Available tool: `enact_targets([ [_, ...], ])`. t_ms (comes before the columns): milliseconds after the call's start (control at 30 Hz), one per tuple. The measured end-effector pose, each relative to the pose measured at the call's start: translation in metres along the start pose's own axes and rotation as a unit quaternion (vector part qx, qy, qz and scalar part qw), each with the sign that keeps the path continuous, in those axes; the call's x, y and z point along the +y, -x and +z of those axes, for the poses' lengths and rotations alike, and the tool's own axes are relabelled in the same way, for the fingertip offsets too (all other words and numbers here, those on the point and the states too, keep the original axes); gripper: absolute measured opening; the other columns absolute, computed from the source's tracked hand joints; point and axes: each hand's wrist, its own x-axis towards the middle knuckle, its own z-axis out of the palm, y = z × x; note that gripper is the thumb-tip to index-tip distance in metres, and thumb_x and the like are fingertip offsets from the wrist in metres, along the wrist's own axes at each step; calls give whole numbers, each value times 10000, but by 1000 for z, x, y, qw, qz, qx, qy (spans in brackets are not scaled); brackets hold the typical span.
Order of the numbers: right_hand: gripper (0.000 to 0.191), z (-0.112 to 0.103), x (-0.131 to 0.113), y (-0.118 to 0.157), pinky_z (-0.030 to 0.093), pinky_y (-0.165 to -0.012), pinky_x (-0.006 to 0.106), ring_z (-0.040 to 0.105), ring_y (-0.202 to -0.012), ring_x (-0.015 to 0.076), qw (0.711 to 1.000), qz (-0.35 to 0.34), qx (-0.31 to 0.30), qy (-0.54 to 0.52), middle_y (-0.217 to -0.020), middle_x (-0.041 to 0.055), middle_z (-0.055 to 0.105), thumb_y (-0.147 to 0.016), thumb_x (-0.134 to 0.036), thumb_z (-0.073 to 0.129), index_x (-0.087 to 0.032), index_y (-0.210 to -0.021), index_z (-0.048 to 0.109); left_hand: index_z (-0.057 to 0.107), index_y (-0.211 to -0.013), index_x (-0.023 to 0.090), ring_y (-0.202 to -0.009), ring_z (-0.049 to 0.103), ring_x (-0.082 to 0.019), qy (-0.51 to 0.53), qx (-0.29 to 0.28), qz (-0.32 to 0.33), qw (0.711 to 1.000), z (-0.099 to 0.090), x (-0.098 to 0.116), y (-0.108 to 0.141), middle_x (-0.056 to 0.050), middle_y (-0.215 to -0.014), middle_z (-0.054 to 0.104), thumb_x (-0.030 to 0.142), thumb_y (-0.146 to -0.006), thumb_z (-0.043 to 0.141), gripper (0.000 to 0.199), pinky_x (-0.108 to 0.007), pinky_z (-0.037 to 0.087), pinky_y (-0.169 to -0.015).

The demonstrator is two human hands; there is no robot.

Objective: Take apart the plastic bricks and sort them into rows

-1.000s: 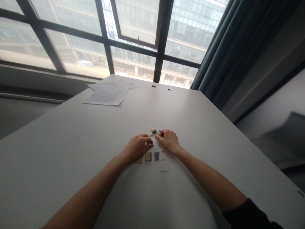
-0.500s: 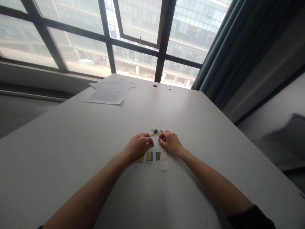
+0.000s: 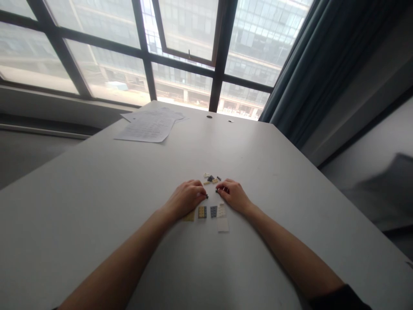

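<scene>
Pinched in my left hand (image 3: 189,196) is a small dark toy brick (image 3: 207,196), just above the table. My right hand (image 3: 232,196) is closed at the fingertips on another small dark brick (image 3: 217,190). Below my left hand lies a yellow plate (image 3: 188,216), partly covered by the hand. Between the hands and nearer me are a yellow-and-grey brick piece (image 3: 202,212), a grey studded plate (image 3: 214,211) and a white studded piece (image 3: 221,210). A flat white plate (image 3: 223,224) adjoins the white piece on its near side.
Beyond the hands is a small pile of loose bricks (image 3: 211,178), dark, yellow and white. Printed papers (image 3: 148,127) lie at the far left of the white table (image 3: 106,181). Windows stand behind it, and a dark curtain (image 3: 309,73) hangs at the right.
My right hand has shifted slightly right, away from the loose pile, and the dark brick at its fingertips shows more clearly. My left hand has hardly moved.
</scene>
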Motion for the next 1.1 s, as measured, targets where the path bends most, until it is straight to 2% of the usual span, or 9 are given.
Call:
enact_targets([
  [100, 117, 0, 2, 2, 446, -714, 240, 556, -704, 115, 1000, 27, 10, -12, -818, 14, 615, -812, -177, 617, -186, -897, 697, 721, -829, 236, -881, 604, -192, 2, -1, -6, 1000, -1, 0, 0, -34, -940, 673, 271, -832, 574, 151, -307, 454, -829],
  [233, 71, 0, 4, 2, 441, -696, 234, 531, -668, 101, 999, 48, 16, -10, -812, 10, 594, -781, -163, 638, -183, -795, 705, 716, -815, 236, -874, 603, -191, 10, -2, -15, 1000, -2, 0, 1, -27, -928, 670, 268, -812, 591, 129, -303, 449, -817],
  [600, 80, -7, -12, 5, 429, -735, 239, 551, -778, 122, 998, 29, -55, -27, -879, 21, 627, -747, -146, 674, -200, -766, 731, 728, -816, 239, -878, 591, -186, 34, -8, 2, 999, -6, 6, 1, -31, -921, 668, 276, -816, 609, 124, -295, 448, -827],
  [767, 78, -7, -15, 0, 424, -694, 229, 550, -707, 110, 994, 65, -74, -37, -828, 15, 634, -767, -210, 664, -189, -781, 737, 728, -821, 242, -888, 577, -185, 40, -10, 18, 999, -5, 6, 1, -34, -899, 669, 294, -848, 587, 152, -294, 440, -822],
  [900, 82, -3, -20, -5, 421, -677, 227, 552, -680, 112, 994, 86, -67, -13, -783, 7, 619, -744, -217, 663, -192, -758, 739, 720, -811, 239, -886, 572, -184, 39, -4, 23, 999, 0, 5, 1, -35, -892, 665, 298, -857, 578, 160, -293, 438, -828],
  [1100, 92, 0, -28, -7, 422, -677, 232, 554, -691, 124, 994, 80, -67, 26, -771, 6, 617, -710, -195, 654, -211, -734, 741, 710, -802, 225, -884, 569, -187, 42, -8, 22, 999, -1, 6, 2, -42, -896, 661, 281, -844, 587, 142, -301, 437, -827],
])
